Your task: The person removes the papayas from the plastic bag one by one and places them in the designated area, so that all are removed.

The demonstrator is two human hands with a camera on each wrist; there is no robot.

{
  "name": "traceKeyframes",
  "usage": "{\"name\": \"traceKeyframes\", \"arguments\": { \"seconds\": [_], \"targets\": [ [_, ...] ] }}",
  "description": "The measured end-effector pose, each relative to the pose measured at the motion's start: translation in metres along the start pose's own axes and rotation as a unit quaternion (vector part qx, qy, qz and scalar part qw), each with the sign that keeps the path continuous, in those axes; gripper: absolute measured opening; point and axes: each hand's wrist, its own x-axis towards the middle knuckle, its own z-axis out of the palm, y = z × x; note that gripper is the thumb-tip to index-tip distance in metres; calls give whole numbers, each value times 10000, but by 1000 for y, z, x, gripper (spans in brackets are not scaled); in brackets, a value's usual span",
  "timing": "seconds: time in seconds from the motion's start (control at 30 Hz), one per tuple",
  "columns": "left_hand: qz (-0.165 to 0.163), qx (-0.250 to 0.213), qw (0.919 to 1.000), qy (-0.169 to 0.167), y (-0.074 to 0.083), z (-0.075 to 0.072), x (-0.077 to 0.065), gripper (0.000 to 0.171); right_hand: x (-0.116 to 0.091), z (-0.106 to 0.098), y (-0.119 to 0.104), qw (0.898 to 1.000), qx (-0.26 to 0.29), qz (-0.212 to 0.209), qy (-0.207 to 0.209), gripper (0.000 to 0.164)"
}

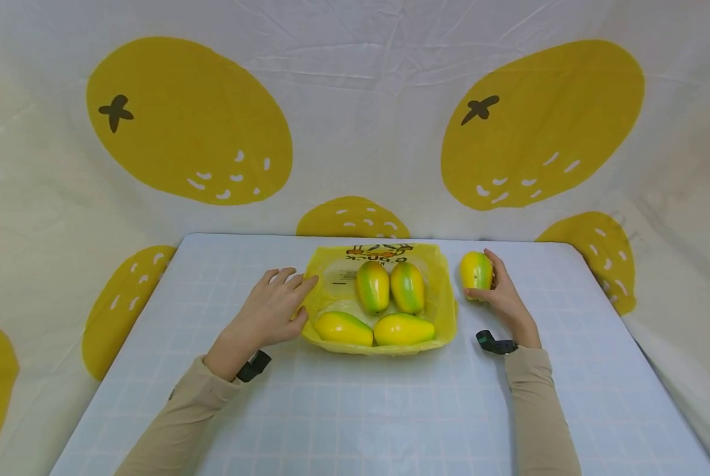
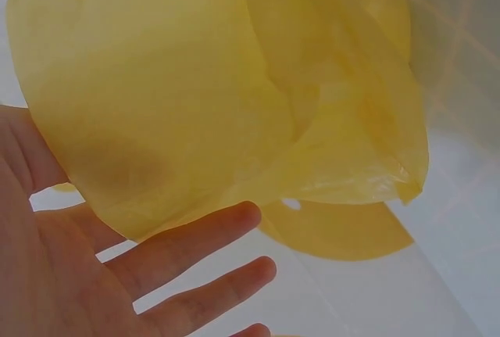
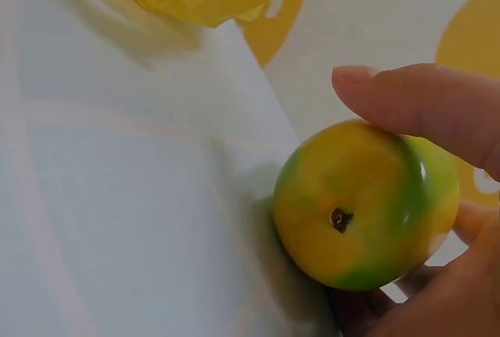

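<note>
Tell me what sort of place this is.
Probably a makeshift recording booth: a yellow-patterned sheet rises behind and beside a pale checked table, and a small dark device sits at each wrist.

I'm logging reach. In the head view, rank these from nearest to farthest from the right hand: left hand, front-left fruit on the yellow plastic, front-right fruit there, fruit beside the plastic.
1. Fruit beside the yellow plastic: gripped by the right hand.
2. Front-right fruit: on the plastic.
3. Front-left fruit: farther left.
4. Left hand: at the plastic's left edge.
</note>
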Motion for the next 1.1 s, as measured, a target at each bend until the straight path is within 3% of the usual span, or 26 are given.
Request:
{"name": "traceKeyframes", "arguments": {
  "seconds": [0.2, 0.47, 0.8, 1.1],
  "targets": [
    [-30, -92, 9999, -56, -1, 0, -1, 51, -13, 3, -24, 9999, 44, 55, -125, 115],
    [1, -43, 10000, 29, -1, 1, -1, 50, -1, -3, -1, 9996, -265, 58, 74, 119],
    [-44, -8, 10000, -70, -1, 0, -1, 51, -7, -6, -9, 10000, -45, 33, 41, 118],
    [-1, 29, 10000, -11, -1, 0, -1, 51, -13, -7, -23, 9994, -54, -209, 255, 115]
  ]
}}
